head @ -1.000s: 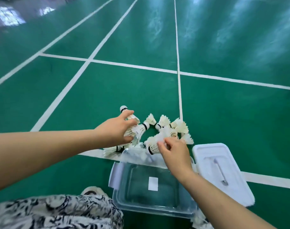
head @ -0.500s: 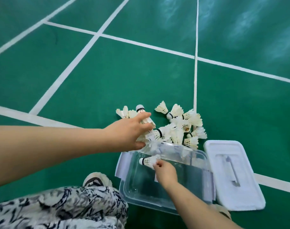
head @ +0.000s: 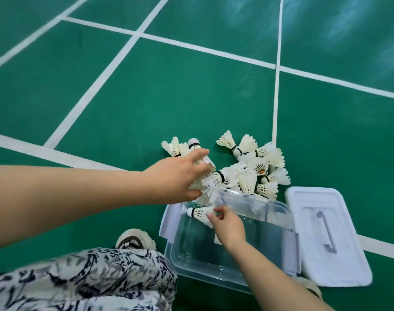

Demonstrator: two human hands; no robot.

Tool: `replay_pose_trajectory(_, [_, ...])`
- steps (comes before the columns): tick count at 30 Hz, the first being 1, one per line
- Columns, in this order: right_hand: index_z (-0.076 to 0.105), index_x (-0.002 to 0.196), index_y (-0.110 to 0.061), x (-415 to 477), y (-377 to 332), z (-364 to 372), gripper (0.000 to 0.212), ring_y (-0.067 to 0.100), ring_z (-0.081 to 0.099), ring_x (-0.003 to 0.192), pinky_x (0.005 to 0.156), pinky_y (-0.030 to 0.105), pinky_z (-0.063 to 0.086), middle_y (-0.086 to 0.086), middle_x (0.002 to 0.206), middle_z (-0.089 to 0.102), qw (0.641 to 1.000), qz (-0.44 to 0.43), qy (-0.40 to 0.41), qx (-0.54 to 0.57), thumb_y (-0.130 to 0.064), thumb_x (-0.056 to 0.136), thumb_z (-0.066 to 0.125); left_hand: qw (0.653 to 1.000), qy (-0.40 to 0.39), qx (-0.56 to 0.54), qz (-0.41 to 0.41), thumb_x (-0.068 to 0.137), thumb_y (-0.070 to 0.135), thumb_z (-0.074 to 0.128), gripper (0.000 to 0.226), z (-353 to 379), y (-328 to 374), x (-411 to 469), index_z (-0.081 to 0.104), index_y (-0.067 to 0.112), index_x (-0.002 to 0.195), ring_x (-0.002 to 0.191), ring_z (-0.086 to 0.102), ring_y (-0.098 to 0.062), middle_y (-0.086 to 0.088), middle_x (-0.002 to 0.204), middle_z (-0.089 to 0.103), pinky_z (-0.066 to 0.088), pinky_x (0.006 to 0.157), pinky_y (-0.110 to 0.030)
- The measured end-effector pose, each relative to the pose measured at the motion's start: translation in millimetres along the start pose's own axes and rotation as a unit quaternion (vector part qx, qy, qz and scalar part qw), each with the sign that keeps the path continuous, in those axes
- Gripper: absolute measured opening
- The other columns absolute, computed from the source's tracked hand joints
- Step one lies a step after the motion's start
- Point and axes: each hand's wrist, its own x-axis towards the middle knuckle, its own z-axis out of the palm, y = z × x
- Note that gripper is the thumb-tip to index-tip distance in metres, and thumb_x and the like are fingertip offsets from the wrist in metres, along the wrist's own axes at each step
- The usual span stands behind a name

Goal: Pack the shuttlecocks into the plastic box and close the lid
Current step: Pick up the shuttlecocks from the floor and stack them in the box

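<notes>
A clear plastic box (head: 182, 261) stands open on the green floor in front of me. Its white lid (head: 348, 254) lies flat just right of it. A pile of several white feather shuttlecocks (head: 254, 167) lies on the floor beyond the box's far rim. My right hand (head: 228, 225) is inside the box near the far wall, fingers closed on one shuttlecock (head: 199, 213) lying sideways. My left hand (head: 175, 176) reaches over the pile's left side and grips shuttlecocks (head: 214, 177) there.
White court lines (head: 90, 97) cross the green floor. My patterned trouser leg (head: 79, 279) and a pale shoe (head: 135, 240) sit left of the box. Another shoe (head: 310, 288) shows by the lid's near corner.
My right hand has carried one shuttlecock from the pile down into the box. My left hand has stayed on the pile's left side. The camera has tilted down.
</notes>
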Motion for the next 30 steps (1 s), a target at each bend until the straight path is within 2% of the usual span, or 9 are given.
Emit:
replay_pose_trajectory(3, [0.058,0.109,-0.019,-18.9,-14.2,-26.6,0.026,0.017,0.057,0.085,0.067,0.025,0.043,-0.004,0.090,0.061,0.992,-0.030,0.066,0.100,-0.038,0.091,0.055,1.000,0.008,-0.001,-0.006,0.089,0.042,0.051,0.054,-3.2,3.1,-7.5,0.032,0.028,0.137,0.110,0.058,-0.027,0.003,0.158,0.000,0.043,0.088,-0.031])
replay_pose_trajectory(6, [0.056,0.098,-0.026,-46.6,-30.8,-54.9,0.007,0.014,0.055,0.077,0.061,0.019,0.040,-0.008,0.078,0.057,0.963,-0.129,0.134,0.192,-0.026,0.092,0.056,1.000,0.012,0.006,-0.012,0.089,0.042,0.051,0.053,-11.0,9.6,-15.7,0.032,0.027,0.137,0.113,0.057,-0.028,0.002,0.158,0.002,0.044,0.090,-0.032])
replay_pose_trajectory(7, [0.054,0.097,-0.030,-57.4,-35.7,-62.8,0.010,0.012,0.053,0.073,0.061,0.018,0.040,-0.008,0.075,0.055,0.954,-0.173,0.149,0.195,-0.022,0.091,0.056,1.000,0.014,0.011,-0.013,0.089,0.042,0.051,0.053,-15.3,12.2,-17.7,0.033,0.027,0.137,0.113,0.057,-0.029,0.002,0.158,0.003,0.046,0.091,-0.033])
replay_pose_trajectory(11, [0.053,0.101,-0.037,-89.5,-49.1,-82.1,0.024,-0.002,0.049,0.074,0.064,0.011,0.038,-0.020,0.081,0.048,0.921,-0.324,0.184,0.112,-0.018,0.088,0.060,0.999,0.023,0.042,0.002,0.089,0.039,0.051,0.052,-39.3,22.2,-20.6,0.034,0.028,0.136,0.108,0.058,-0.029,0.002,0.156,0.008,0.045,0.088,-0.032])
replay_pose_trajectory(14, [0.051,0.109,-0.037,-107.3,-54.0,-88.5,0.024,-0.005,0.048,0.079,0.068,0.013,0.042,-0.027,0.094,0.043,0.893,-0.401,0.198,0.051,-0.031,0.085,0.053,0.999,0.023,0.041,0.015,0.088,0.037,0.052,0.053,-51.2,35.9,-28.0,0.035,0.028,0.136,0.115,0.056,-0.027,0.000,0.155,0.013,0.042,0.094,-0.030])
replay_pose_trajectory(18, [0.053,0.099,-0.031,-116.5,-56.3,-90.9,0.019,0.019,0.060,0.081,0.058,0.027,0.051,0.000,0.098,0.059,0.827,-0.500,0.254,-0.033,-0.028,0.081,0.050,0.999,0.004,0.027,0.042,0.086,0.038,0.052,0.047,-52.6,53.1,-39.0,0.041,0.027,0.130,0.114,0.057,-0.028,-0.002,0.147,0.026,0.047,0.096,-0.037])
replay_pose_trajectory(20, [0.057,0.091,-0.027,-120.2,-52.9,-91.7,0.013,0.023,0.060,0.076,0.052,0.027,0.049,0.004,0.092,0.061,0.806,-0.519,0.277,-0.056,-0.022,0.080,0.052,0.998,-0.010,0.035,0.045,0.085,0.036,0.052,0.044,-52.8,61.8,-42.8,0.044,0.023,0.127,0.112,0.057,-0.028,-0.003,0.142,0.032,0.047,0.095,-0.035])
replay_pose_trajectory(24, [0.064,0.085,-0.022,-122.9,-41.6,-94.1,0.017,0.023,0.060,0.069,0.045,0.023,0.043,0.000,0.087,0.063,0.800,-0.510,0.298,-0.100,-0.018,0.078,0.049,0.997,-0.034,0.056,0.031,0.083,0.032,0.053,0.044,-54.6,74.8,-45.6,0.049,0.017,0.124,0.105,0.057,-0.027,-0.006,0.130,0.041,0.048,0.091,-0.035])
replay_pose_trajectory(30, [0.068,0.074,-0.019,-129.4,-38.6,-106.1,0.024,0.017,0.054,0.056,0.048,0.023,0.033,-0.003,0.073,0.064,0.837,-0.447,0.305,-0.078,-0.023,0.079,0.044,0.998,-0.043,0.044,0.018,0.082,0.034,0.053,0.047,-49.4,82.2,-46.1,0.048,0.019,0.126,0.107,0.056,-0.027,-0.005,0.128,0.042,0.048,0.093,-0.038])
